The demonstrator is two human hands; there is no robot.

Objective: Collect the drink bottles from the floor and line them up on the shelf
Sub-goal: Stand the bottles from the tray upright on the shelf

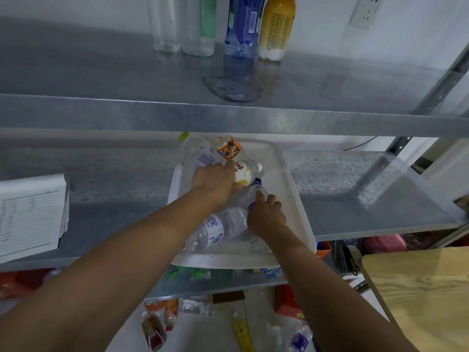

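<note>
Upper shelf [101, 72]: four bottles upright at rear edge, including a blue-labelled bottle [243, 26] and an orange bottle [276, 29]; label print illegible. Middle shelf [355, 199]: white perforated tray [299, 199] overhanging front edge. Floor [203, 334]: several bottles lying loose. In tray, front-left corner: clear water bottle [218, 229] on its side, label reading "水". Left hand [214, 177]: grip clamped on white-and-yellow bottle [243, 174], red writing unreadable. Right hand [266, 214]: grip clamped on purple-capped bottle [256, 191]. Orange snack packet [229, 149] at tray rear edge.
</note>
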